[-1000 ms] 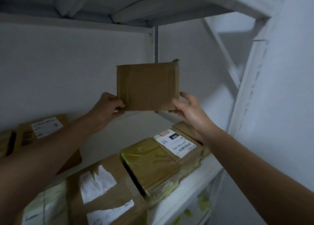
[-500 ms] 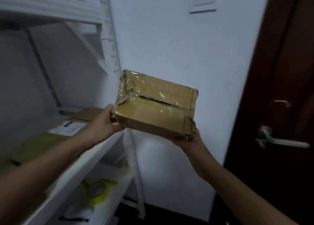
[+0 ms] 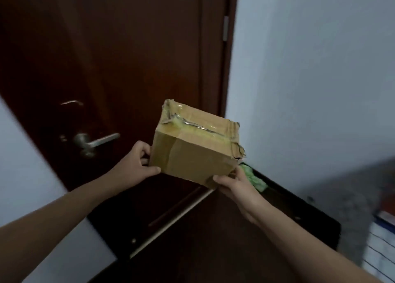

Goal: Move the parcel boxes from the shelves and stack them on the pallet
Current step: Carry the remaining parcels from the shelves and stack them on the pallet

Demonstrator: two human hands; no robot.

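A brown cardboard parcel box (image 3: pixel 193 154), taped on top with torn corners, is held in the air in front of me at mid-frame. My left hand (image 3: pixel 136 165) grips its lower left corner, thumb on the near face. My right hand (image 3: pixel 233 183) grips its lower right corner from beneath, thumb on the near face. The shelves and the pallet are out of view.
A dark brown door (image 3: pixel 119 69) with a metal lever handle (image 3: pixel 96 142) stands behind the box. A white wall (image 3: pixel 310 79) is to the right. A green object (image 3: pixel 255 179) lies by the wall base. At the far right edge a white and blue object (image 3: pixel 382 246) stands on the grey floor.
I have turned right, away from the shelves. The box, still held in both hands, has travelled with me and now faces the door; the shelves have left the view.
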